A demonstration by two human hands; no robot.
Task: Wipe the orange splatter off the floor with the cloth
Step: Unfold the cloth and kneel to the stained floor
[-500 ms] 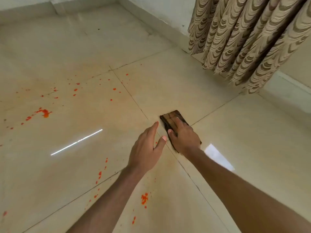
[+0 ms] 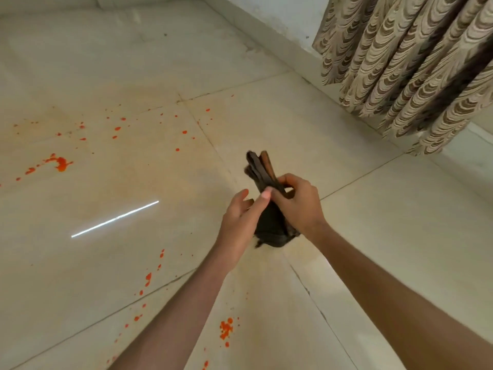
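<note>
— Holding what?
— Right hand (image 2: 298,206) gripping the bunched dark brown cloth (image 2: 269,209) above the tiled floor (image 2: 386,236); left hand (image 2: 240,222) half open, thumb pressing its side.
— Lying where, the orange splatter (image 2: 60,162)?
— Dotting tiles left and below, well apart.

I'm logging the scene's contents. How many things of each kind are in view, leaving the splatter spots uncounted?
Hands: 2, left hand and right hand
Cloth: 1, dark cloth, held off the floor
Curtain: 1, patterned curtain
Total: 4
</note>
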